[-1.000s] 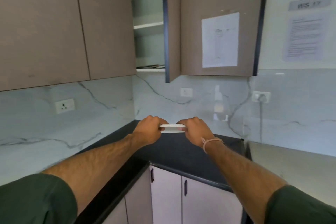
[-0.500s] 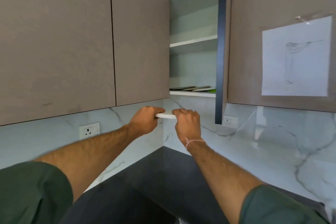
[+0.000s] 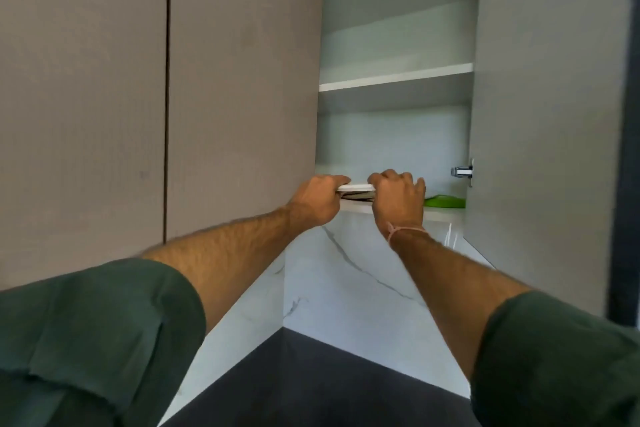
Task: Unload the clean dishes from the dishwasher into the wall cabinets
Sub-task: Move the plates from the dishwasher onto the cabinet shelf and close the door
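The cabinet doors (image 3: 242,80) look like matt brown laminate with a fine wood grain. The shelf (image 3: 394,80) is smooth, matt pale grey, and the hinge (image 3: 462,170) is shiny metal. The white plate (image 3: 356,187) looks smooth; the green plate (image 3: 445,201) has a plastic sheen. The backsplash (image 3: 346,270) is glossy veined stone, the countertop (image 3: 311,385) matt black, the sleeves (image 3: 86,340) dark green cloth

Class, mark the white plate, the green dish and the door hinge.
white plate (image 3: 356,187), head view, its near edge.
green dish (image 3: 445,202), head view, its rim.
door hinge (image 3: 462,170), head view, its metal arm.
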